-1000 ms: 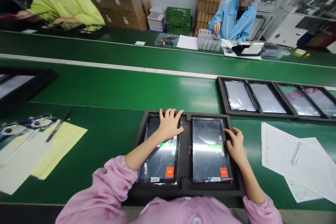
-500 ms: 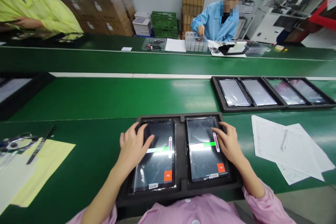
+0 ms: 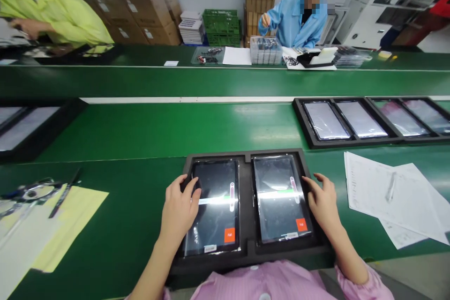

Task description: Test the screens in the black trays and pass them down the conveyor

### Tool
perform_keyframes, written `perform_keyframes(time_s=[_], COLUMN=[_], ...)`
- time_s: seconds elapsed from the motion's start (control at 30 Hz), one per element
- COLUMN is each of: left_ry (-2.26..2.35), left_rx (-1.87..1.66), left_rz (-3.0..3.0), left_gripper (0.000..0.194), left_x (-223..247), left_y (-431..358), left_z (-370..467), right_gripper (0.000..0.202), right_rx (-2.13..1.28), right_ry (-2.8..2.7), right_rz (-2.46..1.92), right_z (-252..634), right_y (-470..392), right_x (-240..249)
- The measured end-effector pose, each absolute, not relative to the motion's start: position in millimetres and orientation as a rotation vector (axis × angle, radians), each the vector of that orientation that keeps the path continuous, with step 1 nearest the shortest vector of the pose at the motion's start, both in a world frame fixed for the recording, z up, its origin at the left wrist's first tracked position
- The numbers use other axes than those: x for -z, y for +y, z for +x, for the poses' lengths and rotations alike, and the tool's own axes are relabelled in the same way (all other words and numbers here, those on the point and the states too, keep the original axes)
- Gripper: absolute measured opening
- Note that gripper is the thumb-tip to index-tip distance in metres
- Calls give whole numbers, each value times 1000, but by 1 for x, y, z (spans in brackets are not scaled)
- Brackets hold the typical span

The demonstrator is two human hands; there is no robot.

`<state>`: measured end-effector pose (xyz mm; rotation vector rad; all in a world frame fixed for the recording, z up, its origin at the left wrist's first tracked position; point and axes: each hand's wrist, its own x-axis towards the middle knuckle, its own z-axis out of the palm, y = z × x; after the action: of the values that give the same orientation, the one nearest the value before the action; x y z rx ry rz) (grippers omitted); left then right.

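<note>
Two dark-screened tablets, a left one (image 3: 214, 215) and a right one (image 3: 277, 218), lie side by side in a black foam tray (image 3: 247, 225) close to my body. Each screen shows a pale and green bar, a small slider and a red square. My left hand (image 3: 181, 206) rests over the tray's left side and the left tablet's edge, fingers apart. Just beyond the right tablet, my right hand (image 3: 322, 199) is at the tray's right edge, its fingers spread and holding nothing.
More black trays with tablets sit at the back right (image 3: 360, 119) and far left (image 3: 28, 122). Papers (image 3: 397, 201) lie right, a yellow sheet (image 3: 75, 220) with cables left. Across the bench are two people, a clear parts box (image 3: 266, 54) and green crates (image 3: 221, 28).
My right hand has moved right, off the right tablet's screen to the tray edge. The view has shifted slightly. The person in blue has raised a hand from the parts box.
</note>
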<state>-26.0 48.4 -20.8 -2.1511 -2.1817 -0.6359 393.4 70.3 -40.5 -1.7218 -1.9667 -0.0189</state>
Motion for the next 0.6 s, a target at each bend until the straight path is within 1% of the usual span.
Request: perform_keyframes(time_s=[0.1,0.17,0.27,0.33,0.4,0.5,0.53,0.6], left_ry=[-2184,-2117,-1983,-1957,-1977,-1985,-1979,-1966], left_rx=[528,429,324,254,164,73,69,73], left_rz=[-2332,-2472,-2620,-2663,-2696,-2732,-2730,-2720], left_gripper=[48,46,50,53,57,57,57,58], left_x=[12,4,-4,-7,-7,-6,-6,-4], left_y=[45,49,75,105,136,166,170,173], left_z=[-13,-4,11,23,37,54,56,58], right_gripper=[38,39,39,35,34,40,38,24], right_rx=[-45,-64,-15,-13,-81,-229,-265,-279], right_ry=[-1947,-1944,-1980,-2148,-2417,-2693,-2718,-2655], right_rz=[-1669,-1643,-1629,-1535,-1336,-1069,-1039,-1101], right_z=[388,386,377,363,342,321,320,329], right_y=[67,70,81,91,100,110,113,117], right_x=[50,52,39,23,8,-3,-3,3])
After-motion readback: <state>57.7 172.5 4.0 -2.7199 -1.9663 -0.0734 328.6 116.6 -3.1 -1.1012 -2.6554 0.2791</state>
